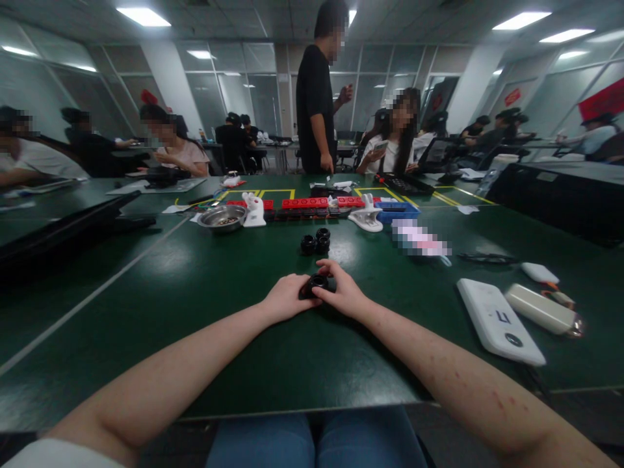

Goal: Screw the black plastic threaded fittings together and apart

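Both of my hands meet over a small black ring-shaped part (pixel 318 282) on the green table (pixel 195 292). My left hand (pixel 287 298) closes on its left side, and my right hand (pixel 341 291) curls its fingers over the top and right side. Two or three more black round parts (pixel 315 243) stand in a cluster a little farther away, untouched.
A metal bowl (pixel 222 218), white holders (pixel 254 210) and red trays (pixel 306 203) line the table's far middle. A white flat device (pixel 497 320) and a white cylinder (pixel 541 309) lie at my right. A standing person (pixel 316 91) and seated people are across the table.
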Tool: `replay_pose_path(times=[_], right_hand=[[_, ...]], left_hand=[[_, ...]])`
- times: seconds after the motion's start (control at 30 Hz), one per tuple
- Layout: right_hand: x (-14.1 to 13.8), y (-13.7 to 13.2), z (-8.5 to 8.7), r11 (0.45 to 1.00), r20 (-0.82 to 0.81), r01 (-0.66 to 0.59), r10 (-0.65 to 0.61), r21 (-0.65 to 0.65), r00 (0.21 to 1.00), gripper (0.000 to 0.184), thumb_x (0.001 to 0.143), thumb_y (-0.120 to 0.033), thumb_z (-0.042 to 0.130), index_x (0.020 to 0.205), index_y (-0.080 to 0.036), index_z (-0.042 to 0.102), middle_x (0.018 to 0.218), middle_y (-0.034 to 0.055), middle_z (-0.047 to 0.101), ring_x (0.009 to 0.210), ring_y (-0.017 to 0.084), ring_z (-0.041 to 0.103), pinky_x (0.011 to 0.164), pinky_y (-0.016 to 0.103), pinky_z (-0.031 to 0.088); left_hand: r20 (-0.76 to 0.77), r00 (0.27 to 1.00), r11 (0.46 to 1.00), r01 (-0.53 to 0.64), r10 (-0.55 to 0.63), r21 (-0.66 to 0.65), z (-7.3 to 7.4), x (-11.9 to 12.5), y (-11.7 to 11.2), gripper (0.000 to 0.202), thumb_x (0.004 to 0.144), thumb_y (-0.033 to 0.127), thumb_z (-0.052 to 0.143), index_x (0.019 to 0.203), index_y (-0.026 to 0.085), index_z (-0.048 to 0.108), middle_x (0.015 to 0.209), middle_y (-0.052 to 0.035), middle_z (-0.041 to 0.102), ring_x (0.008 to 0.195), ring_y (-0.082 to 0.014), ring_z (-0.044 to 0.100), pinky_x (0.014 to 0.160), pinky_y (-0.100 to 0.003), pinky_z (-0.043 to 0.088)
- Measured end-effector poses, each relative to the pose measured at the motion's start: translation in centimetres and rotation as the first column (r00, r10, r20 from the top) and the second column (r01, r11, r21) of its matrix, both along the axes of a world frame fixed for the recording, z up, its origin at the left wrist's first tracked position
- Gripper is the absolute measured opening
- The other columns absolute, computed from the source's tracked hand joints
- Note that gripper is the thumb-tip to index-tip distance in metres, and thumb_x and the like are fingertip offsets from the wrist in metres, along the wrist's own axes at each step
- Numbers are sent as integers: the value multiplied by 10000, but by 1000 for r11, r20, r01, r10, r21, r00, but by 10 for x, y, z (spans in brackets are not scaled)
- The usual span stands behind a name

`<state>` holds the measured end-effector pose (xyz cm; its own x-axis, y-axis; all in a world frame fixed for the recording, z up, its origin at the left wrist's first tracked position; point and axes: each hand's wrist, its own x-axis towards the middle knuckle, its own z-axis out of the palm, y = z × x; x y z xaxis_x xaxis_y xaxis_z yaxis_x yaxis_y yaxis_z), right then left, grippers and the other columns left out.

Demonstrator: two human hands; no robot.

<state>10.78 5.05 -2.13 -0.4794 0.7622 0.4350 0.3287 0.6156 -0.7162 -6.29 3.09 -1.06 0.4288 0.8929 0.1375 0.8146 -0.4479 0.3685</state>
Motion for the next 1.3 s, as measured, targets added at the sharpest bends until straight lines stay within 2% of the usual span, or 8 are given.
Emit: replay_pose_path(times=[0.13, 0.37, 0.57, 0.67, 0.8, 1.03, 1.2, 1.3], right_hand=[[0, -1, 0, 998, -22, -68, 68, 15, 997, 561, 698, -207, 560, 1204, -176, 318, 1064, 88, 505, 1017, 213, 473, 905, 397, 354], [-3, 1, -3, 991, -36, 105, -103, 86, 994, 490, 665, -298, 624, 1088, -172, 413, 892, 55, 518, 858, 203, 512, 805, 379, 416], [0, -3, 3, 998, -61, -37, 41, 55, 997, 514, 688, -147, 518, 1171, -183, 348, 1040, 78, 520, 998, 205, 483, 896, 397, 366], [0, -3, 2, 995, -52, 24, -19, 96, 998, 542, 689, -219, 570, 1180, -182, 344, 1059, 88, 503, 1006, 222, 469, 890, 410, 368], [-1, -2, 0, 985, -47, 114, -109, 129, 993, 487, 667, -287, 624, 1092, -178, 411, 933, 66, 517, 895, 213, 503, 822, 384, 414], [1, -4, 3, 994, -104, -10, 21, 109, 994, 470, 699, -150, 499, 1147, -196, 362, 1020, 70, 521, 978, 206, 487, 886, 396, 376], [-1, -3, 1, 984, -80, 106, -95, 144, 992, 492, 676, -279, 610, 1109, -179, 398, 984, 80, 509, 922, 219, 491, 838, 394, 405], [-2, -3, 2, 986, -65, 101, -93, 131, 994, 447, 671, -249, 606, 1072, -181, 420, 913, 60, 521, 878, 210, 505, 811, 385, 421]], left_hand=[[13, 1000, 1000, 15, -15, 7, -2, -1, 1, 305, 698, 480, 551, 767, 184, 524, 757, -22, 573, 708, -193, 529, 619, -277, 386], [20, 1000, 999, 23, -23, 39, -4, -2, 1, 296, 708, 479, 546, 750, 187, 518, 747, -19, 573, 701, -187, 526, 612, -269, 380], [-8, 1000, 999, 11, -10, 30, -4, -1, 2, 315, 695, 492, 557, 761, 186, 517, 747, -16, 566, 707, -190, 525, 620, -275, 385], [-4, 1000, 999, 5, -5, 33, -5, -2, 3, 321, 688, 493, 563, 769, 186, 517, 766, -19, 565, 713, -190, 525, 619, -275, 385], [6, 1000, 999, 17, -17, 29, -6, -3, 3, 325, 701, 504, 540, 774, 187, 518, 771, -24, 564, 712, -191, 522, 615, -276, 379], [-8, 1000, 999, 14, -14, 35, -3, -1, 1, 345, 698, 518, 540, 796, 188, 525, 768, -24, 568, 726, -199, 526, 627, -281, 383], [1, 1000, 999, 30, -30, 45, -4, -2, 1, 313, 707, 482, 548, 802, 185, 524, 783, -29, 575, 721, -199, 531, 606, -271, 380], [20, 999, 998, 29, -30, 47, -6, -2, 2, 309, 709, 482, 543, 787, 184, 524, 775, -29, 574, 718, -198, 530, 605, -270, 378]])
